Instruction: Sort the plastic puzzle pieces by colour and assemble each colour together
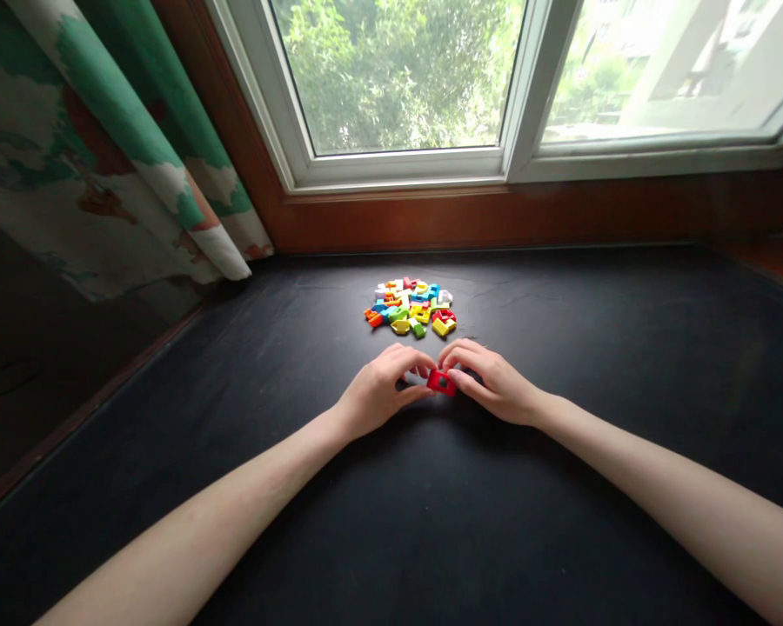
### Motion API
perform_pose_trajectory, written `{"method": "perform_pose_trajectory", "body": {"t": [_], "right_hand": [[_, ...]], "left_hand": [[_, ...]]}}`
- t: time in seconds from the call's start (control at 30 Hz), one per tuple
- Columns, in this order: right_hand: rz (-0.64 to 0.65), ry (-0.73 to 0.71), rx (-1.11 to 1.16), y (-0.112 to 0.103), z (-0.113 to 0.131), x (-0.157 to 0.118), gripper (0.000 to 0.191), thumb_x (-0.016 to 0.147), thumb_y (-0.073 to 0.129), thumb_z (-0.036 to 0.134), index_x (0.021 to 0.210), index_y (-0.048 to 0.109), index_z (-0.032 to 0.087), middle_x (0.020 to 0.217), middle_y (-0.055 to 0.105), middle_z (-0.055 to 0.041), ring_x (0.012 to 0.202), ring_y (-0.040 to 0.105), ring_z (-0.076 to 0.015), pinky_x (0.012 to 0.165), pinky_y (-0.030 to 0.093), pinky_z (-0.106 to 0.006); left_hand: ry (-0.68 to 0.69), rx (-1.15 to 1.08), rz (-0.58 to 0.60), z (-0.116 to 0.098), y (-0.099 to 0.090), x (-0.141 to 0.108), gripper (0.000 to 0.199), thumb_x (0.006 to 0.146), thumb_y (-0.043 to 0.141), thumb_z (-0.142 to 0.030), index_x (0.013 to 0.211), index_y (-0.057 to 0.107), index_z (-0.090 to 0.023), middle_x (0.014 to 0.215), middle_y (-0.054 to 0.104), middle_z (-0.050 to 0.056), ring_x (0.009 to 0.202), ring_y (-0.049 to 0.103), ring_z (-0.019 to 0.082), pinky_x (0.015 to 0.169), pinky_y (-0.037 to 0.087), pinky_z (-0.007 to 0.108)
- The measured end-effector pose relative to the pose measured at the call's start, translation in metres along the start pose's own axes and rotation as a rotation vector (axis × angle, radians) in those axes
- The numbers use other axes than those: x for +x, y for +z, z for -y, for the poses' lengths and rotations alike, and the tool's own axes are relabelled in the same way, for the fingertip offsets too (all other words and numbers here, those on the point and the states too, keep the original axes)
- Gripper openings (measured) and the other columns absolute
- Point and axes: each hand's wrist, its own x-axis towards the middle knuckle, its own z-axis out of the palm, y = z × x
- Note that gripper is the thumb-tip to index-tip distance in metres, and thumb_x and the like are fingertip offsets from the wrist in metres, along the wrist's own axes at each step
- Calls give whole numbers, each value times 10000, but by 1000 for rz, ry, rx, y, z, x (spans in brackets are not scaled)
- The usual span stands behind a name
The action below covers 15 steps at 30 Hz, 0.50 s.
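Note:
A small red plastic building block (441, 382) with an opening in its middle is held between my two hands, just above or on the dark surface. My left hand (384, 389) pinches its left side, with the thumb below and the fingers curled over the top. On the right side, my right hand (492, 382) grips the same block between thumb and fingers. Just beyond my fingertips lies a loose pile of colourful plastic blocks (418, 315) in yellow, green, orange, blue, red and white. The far faces of the red block are hidden by my fingers.
The black tabletop (391, 530) stretches to a brown wooden sill (391, 217) at the back. Above it is a white-framed window (398, 176). A green and white patterned curtain (163, 174) hangs at the left and reaches the table's far left edge.

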Motion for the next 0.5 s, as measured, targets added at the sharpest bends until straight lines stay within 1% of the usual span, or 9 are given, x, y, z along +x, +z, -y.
{"method": "perform_pose_trajectory", "body": {"t": [0.17, 0.33, 0.43, 0.5], "right_hand": [[-25, 46, -16, 1, -1, -1, 145, 998, 445, 245, 926, 564, 204, 975, 652, -93, 935, 606, -222, 855, 497, -361], [-26, 42, -41, 1, 1, -1, 64, 956, 535, 254, 978, 569, 204, 964, 654, -77, 897, 604, -213, 802, 498, -329], [-23, 38, -49, 1, 3, -2, 82, 928, 577, 235, 1006, 572, 210, 988, 655, -71, 914, 608, -209, 818, 501, -326], [-32, 51, -48, 1, 3, -2, 121, 920, 577, 216, 1041, 571, 208, 1019, 661, -77, 932, 615, -211, 827, 507, -333]], "left_hand": [[-15, 15, -12, -1, 0, 0, 110, 858, 704, -209, 935, 626, -192, 901, 679, 30, 860, 606, 185, 730, 524, 287], [-20, 49, -20, 1, -1, -2, 114, 881, 684, -239, 951, 602, -201, 927, 673, 31, 881, 608, 192, 750, 521, 292], [7, 118, -12, 5, -8, -2, 119, 898, 667, -249, 968, 584, -200, 954, 674, 41, 914, 598, 207, 787, 509, 307], [26, 180, -8, 9, -17, -2, 115, 914, 646, -267, 981, 579, -201, 973, 671, 47, 938, 588, 216, 823, 496, 322]]}}
